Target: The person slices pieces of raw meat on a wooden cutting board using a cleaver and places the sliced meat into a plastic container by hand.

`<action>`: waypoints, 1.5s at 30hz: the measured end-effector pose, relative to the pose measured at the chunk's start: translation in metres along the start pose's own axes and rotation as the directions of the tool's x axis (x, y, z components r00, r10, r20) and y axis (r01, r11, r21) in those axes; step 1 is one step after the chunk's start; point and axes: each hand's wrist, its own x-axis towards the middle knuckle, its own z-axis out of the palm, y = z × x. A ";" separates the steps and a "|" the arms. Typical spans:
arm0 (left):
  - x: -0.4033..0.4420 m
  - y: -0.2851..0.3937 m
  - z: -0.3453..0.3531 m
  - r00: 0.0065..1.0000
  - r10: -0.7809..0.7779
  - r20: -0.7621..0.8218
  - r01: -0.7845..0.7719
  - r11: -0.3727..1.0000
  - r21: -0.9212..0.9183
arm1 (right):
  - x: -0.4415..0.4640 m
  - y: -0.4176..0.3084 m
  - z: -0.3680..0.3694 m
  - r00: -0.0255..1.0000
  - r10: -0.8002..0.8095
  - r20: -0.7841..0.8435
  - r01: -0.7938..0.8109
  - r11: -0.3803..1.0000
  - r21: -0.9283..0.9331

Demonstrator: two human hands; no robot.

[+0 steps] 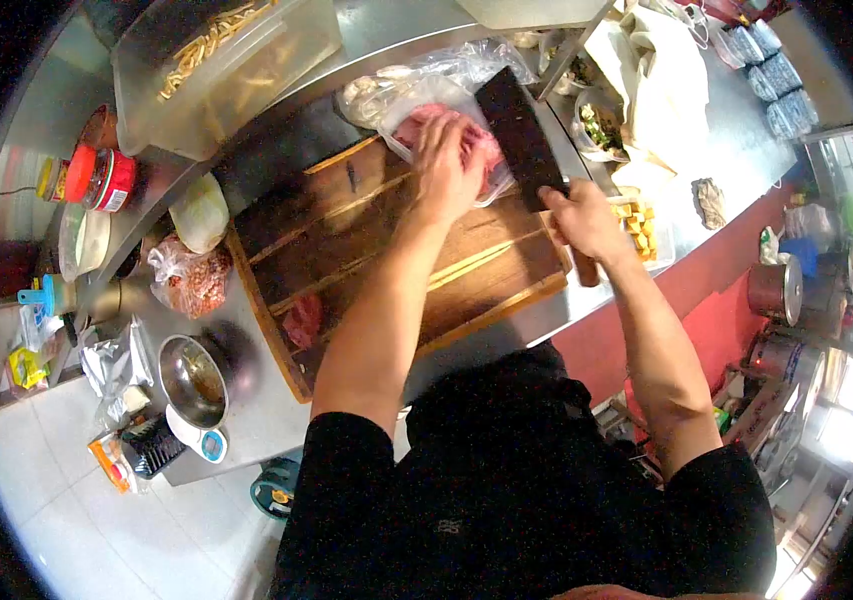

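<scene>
A wooden cutting board (pixel 346 240) with pale strips lies on the metal counter. At its far edge is pink raw meat (pixel 486 152) in a white plastic tray or bag. My left hand (pixel 449 165) rests on this meat with its fingers bent over it. My right hand (pixel 583 218) is closed round the wooden handle of a cleaver (pixel 518 130), whose broad dark blade points up and away, just right of the meat. A small piece of meat (pixel 302 321) lies at the board's left side, near my left forearm.
Left of the board are a cabbage (pixel 199 214), a bag of minced meat (pixel 189 277) and a metal bowl (pixel 193 382) on a scale. Yellow cubes (pixel 636 228) sit in a container at right. A plastic bin (pixel 226 75) stands on the shelf at upper left.
</scene>
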 end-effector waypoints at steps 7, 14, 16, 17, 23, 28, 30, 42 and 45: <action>-0.087 -0.063 -0.092 0.899 -0.434 -0.067 0.439 0.886 0.149 | -0.064 0.046 -0.019 0.983 0.180 0.025 -0.177 0.916 0.360; -0.131 -0.068 -0.076 0.892 -0.412 0.184 0.222 0.756 0.616 | -0.106 0.162 0.060 0.853 0.416 0.317 -0.522 0.649 0.553; -0.126 -0.048 -0.057 0.891 -0.390 0.231 0.197 0.792 0.578 | -0.108 0.151 0.071 0.828 0.429 0.362 -0.558 0.559 0.613; -0.124 -0.036 -0.049 0.890 -0.360 0.280 0.166 0.827 0.537 | -0.106 0.156 0.077 0.821 0.429 0.376 -0.568 0.558 0.605; -0.155 0.021 -0.046 0.867 -0.163 0.470 0.137 0.987 0.089 | -0.104 0.166 0.096 0.891 0.354 0.284 -0.450 0.621 0.642; -0.155 0.000 -0.054 0.917 -0.350 0.194 0.283 0.910 0.302 | -0.104 0.150 0.081 0.902 0.377 0.210 -0.422 0.671 0.609; -0.154 0.003 -0.043 0.898 -0.393 0.197 0.310 0.884 0.351 | -0.094 0.152 0.087 0.888 0.381 0.257 -0.458 0.685 0.567; -0.168 0.068 -0.030 0.892 -0.326 0.313 0.263 0.938 0.228 | -0.106 0.110 0.135 0.921 0.154 0.358 -0.333 0.789 0.517; -0.130 0.091 -0.034 0.956 -0.192 0.224 0.177 0.981 0.084 | -0.116 0.055 0.077 0.911 0.192 0.366 -0.362 0.799 0.480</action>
